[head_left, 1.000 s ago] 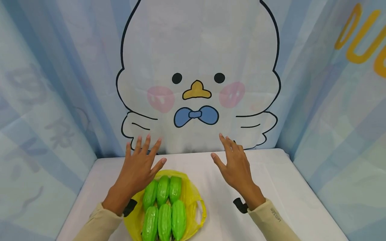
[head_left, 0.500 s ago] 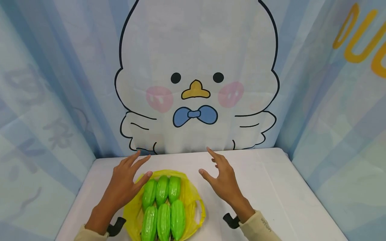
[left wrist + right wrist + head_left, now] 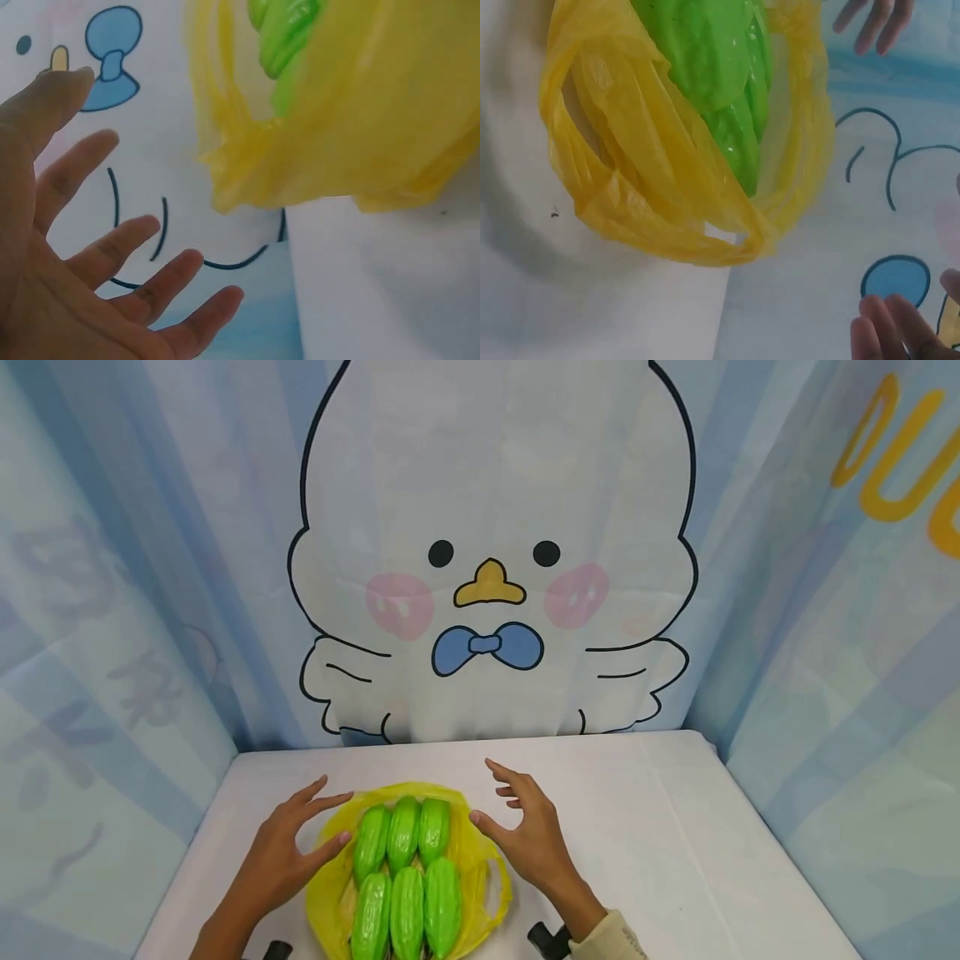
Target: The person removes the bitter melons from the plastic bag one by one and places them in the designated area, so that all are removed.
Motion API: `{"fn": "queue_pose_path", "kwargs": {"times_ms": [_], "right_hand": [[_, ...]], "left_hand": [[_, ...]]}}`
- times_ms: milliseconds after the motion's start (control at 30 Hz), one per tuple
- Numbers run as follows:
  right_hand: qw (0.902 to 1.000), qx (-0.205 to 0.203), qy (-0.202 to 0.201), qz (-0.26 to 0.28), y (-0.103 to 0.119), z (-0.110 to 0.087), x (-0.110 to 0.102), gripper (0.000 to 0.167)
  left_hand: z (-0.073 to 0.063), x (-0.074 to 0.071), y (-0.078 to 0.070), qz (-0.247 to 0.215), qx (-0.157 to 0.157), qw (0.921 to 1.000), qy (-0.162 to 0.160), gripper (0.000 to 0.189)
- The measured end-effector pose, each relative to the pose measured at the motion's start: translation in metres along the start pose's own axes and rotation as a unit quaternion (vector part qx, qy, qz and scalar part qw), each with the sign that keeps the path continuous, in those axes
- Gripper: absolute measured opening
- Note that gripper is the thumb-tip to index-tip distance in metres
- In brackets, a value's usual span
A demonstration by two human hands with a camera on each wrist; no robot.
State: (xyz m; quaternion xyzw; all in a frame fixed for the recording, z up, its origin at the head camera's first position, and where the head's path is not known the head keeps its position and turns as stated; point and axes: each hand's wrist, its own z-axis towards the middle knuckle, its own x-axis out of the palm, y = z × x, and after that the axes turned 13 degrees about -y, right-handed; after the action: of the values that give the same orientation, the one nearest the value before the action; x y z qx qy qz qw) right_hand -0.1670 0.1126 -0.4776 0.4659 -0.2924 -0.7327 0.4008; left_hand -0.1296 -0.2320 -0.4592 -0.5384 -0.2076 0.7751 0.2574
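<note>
Left hand point(image 3: 281, 853) and right hand point(image 3: 531, 837), both empty with fingers loosely parted, flank a yellow plastic bag point(image 3: 474, 852) on a white tabletop point(image 3: 645, 827). Within it lie glossy green pieces point(image 3: 407, 883) in two rows, apparently six, the head view cropping the bag.

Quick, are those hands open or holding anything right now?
Left hand: open, holding nothing, near the yellow plastic bag.
Right hand: open, holding nothing, also near it.

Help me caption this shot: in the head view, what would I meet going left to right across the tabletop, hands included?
Left hand → green pieces → right hand.
</note>
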Motion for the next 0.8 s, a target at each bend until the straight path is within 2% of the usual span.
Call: {"fn": "queue_pose_path", "kwargs": {"times_ms": [233,433,533,667,800], "right_hand": [[0.9994,0.006,0.021,0.028,-0.002,-0.008,0.01,0.067],[0.998,-0.006,0.047,0.041,0.0,-0.013,0.02,0.06],[0.9967,-0.017,0.061,0.052,0.0,-0.015,0.028,0.059],[0.9931,-0.014,0.093,0.069,-0.002,-0.016,0.038,0.056],[0.9893,-0.001,0.126,0.074,-0.006,-0.015,0.046,0.054]], "left_hand": [[-0.012,0.01,0.021,-0.019,-0.05,0.9976,0.043,0.051],[-0.017,0.018,0.036,-0.049,-0.122,0.9864,0.099,0.058],[-0.02,0.022,0.041,-0.067,-0.144,0.9816,0.106,0.06],[-0.023,0.028,0.046,-0.079,-0.153,0.9796,0.103,0.061],[-0.024,0.033,0.048,-0.075,-0.147,0.9806,0.106,0.06]]}}
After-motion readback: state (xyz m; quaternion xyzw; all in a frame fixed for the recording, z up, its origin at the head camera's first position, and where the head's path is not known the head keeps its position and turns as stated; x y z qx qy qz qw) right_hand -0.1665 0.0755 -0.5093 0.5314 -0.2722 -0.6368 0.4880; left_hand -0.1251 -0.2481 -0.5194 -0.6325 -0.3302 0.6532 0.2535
